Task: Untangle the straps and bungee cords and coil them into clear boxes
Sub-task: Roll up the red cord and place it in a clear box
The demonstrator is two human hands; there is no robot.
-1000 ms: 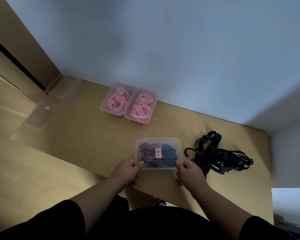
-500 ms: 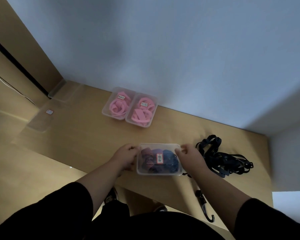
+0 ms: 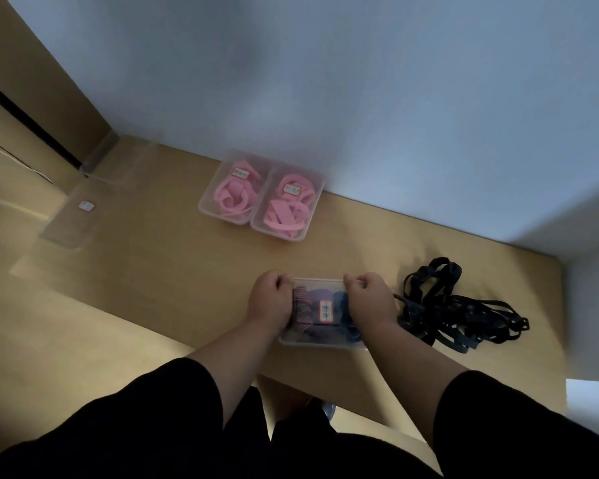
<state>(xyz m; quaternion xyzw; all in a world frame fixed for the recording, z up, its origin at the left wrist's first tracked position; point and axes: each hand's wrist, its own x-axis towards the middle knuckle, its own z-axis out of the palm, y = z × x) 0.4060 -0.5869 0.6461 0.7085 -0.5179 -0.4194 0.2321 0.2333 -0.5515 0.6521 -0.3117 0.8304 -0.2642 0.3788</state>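
Note:
A clear lidded box (image 3: 320, 335) with purple and blue coiled cords and a red-edged label lies near the table's front edge. My left hand (image 3: 271, 299) grips its far left corner with curled fingers. My right hand (image 3: 370, 298) grips its far right corner the same way and covers part of the lid. A tangle of black straps and bungee cords (image 3: 455, 309) lies just right of the box. Two clear lidded boxes of pink straps (image 3: 231, 191) (image 3: 288, 205) stand side by side at the wall.
A loose clear lid with a label (image 3: 75, 216) and another clear box (image 3: 118, 160) sit at the far left by a wooden panel. The wooden table (image 3: 159, 271) ends close in front of me; a grey wall runs along its back.
Both hands moved from the box's near corners up along its sides to the far corners. The box sits a little nearer the black tangle.

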